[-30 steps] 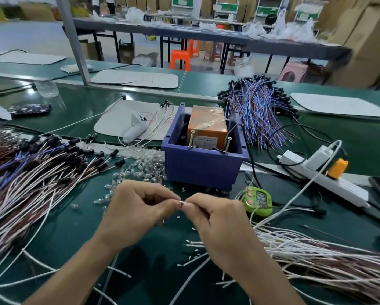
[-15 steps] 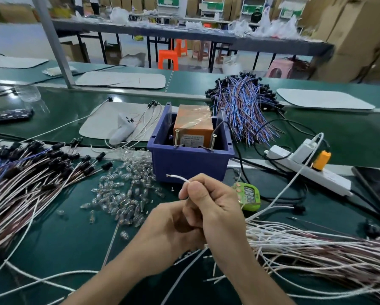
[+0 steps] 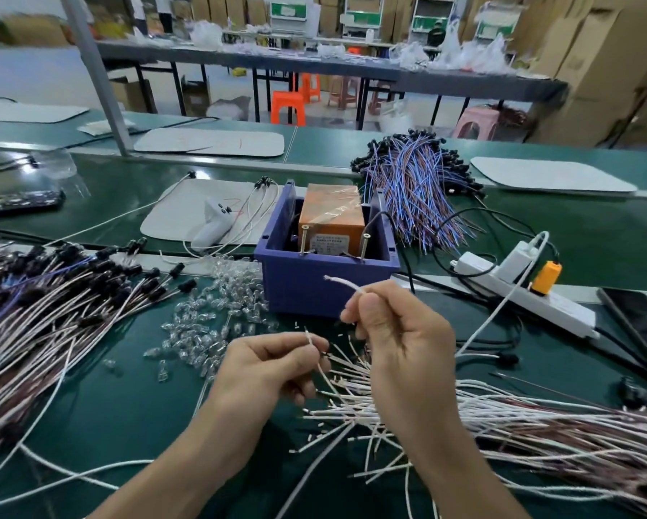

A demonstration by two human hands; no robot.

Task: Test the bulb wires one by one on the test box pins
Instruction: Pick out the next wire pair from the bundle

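The hands have parted: the right hand point(image 3: 396, 331) pinches one wire end point(image 3: 342, 282) just short of the box point(image 3: 314, 286), the left hand point(image 3: 269, 365) pinches the other end point(image 3: 310, 340), ready for the pins point(image 3: 305, 239).

I can't read any text from here — the only printed thing I find is a pale label point(image 3: 328, 244) on the near face of the orange box point(image 3: 331, 215) inside the blue bin point(image 3: 325, 280), and its lines are too small and blurred to make out. The green-and-white signs point(image 3: 287, 12) on the far shelving are smeared as well — no letters or numbers resolve.
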